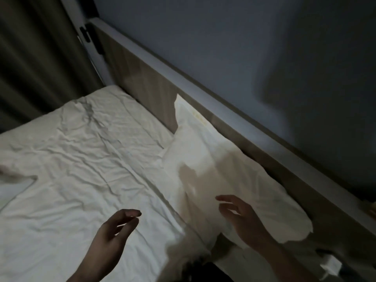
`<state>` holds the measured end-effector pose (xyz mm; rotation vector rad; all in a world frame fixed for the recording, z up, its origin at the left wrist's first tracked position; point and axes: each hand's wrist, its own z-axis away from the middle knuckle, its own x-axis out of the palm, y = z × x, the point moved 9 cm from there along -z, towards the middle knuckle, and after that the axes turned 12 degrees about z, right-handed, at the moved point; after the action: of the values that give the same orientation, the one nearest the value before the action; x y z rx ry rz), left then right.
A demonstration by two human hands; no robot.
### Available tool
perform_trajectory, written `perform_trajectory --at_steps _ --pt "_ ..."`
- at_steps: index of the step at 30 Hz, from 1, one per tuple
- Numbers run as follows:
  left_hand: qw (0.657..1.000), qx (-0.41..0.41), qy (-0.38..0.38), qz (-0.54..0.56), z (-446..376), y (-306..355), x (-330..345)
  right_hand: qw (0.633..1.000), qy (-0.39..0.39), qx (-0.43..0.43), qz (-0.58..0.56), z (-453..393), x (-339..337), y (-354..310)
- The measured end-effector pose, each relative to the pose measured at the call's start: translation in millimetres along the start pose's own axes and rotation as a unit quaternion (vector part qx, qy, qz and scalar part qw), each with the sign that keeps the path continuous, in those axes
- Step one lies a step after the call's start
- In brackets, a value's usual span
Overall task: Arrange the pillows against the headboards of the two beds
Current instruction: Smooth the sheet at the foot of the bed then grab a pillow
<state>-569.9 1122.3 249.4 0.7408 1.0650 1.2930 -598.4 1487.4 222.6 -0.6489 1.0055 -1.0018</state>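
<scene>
We are holding our left hand [114, 231] and right hand [242, 218] spread above the bed [81, 159], each grip lying open and holding nothing. The white pillow [213, 165] is lying flat along the headboard [142, 78], its long edge touching it. Our right hand is hovering over the pillow's near end; our left is hovering over the wrinkled sheet beside it.

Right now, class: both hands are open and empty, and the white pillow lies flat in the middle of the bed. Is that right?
Not quite. In the head view the white pillow leans against the headboard. The left hand and right hand are open and empty.
</scene>
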Motion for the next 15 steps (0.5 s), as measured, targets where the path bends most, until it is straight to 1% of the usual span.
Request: perform_trajectory --at_steps 4,7,9,12,15 --pt "0.999 -0.006 0.022 0.042 67.7 -18.2 -23.2 0.998 -0.037 -0.026 -0.034 57.0 47.8 -5.9" --pt "0.997 -0.012 0.028 0.073 118.3 -42.8 -38.9 0.996 -0.056 -0.038 -0.050 105.1 83.1 4.3" --pt "0.995 -0.020 0.029 0.092 150.8 -61.0 -49.9 0.995 -0.074 -0.018 -0.058 133.2 104.7 20.9" --pt "0.992 -0.022 0.046 0.112 192.6 -84.0 -66.6 0.990 -0.103 0.045 -0.085 173.7 136.5 55.2" --pt "0.991 -0.018 0.050 0.121 226.2 -100.5 -77.1 0.990 -0.097 0.066 -0.076 216.9 156.0 57.3"
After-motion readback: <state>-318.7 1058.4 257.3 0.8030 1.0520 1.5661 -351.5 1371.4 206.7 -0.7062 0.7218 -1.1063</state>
